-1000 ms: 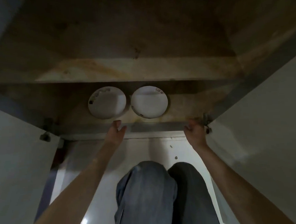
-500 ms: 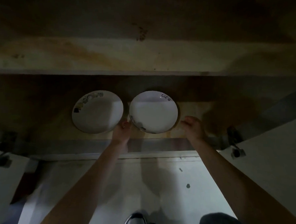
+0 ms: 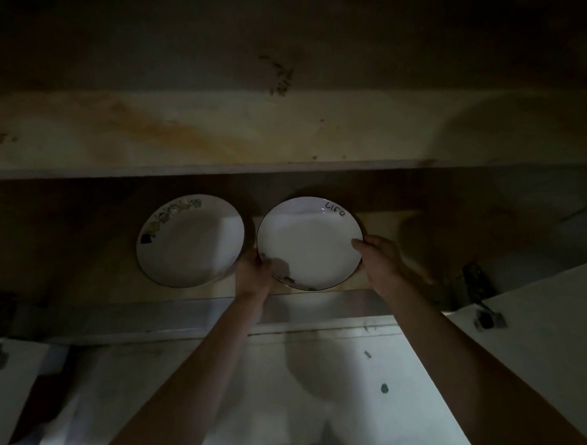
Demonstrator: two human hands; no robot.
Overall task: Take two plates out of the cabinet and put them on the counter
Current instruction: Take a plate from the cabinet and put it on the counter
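1. At the far left a pale door (image 3: 11,383) stands swung open.
2. The left plate (image 3: 191,241), white with a flower pattern along its upper left rim, lies flat on the bottom board of the cabinet (image 3: 390,220), under a stained shelf (image 3: 213,138). No hand touches it.
3. The left hand (image 3: 252,275) reaches in between the two plates and grips the left edge of the right plate, thumb laid over the rim; its other fingers are hidden beneath.
4. The right plate (image 3: 310,243), white with the word "life" near its far rim, sits just beside the left plate, inside the cabinet near the front edge. Whether it is lifted off the board cannot be told.
5. The right hand (image 3: 381,262) grips the same plate's right edge, thumb on top of the rim, fingers curled out of sight below.
6. At the right a second open door (image 3: 547,352) carries a metal hinge (image 3: 487,317).
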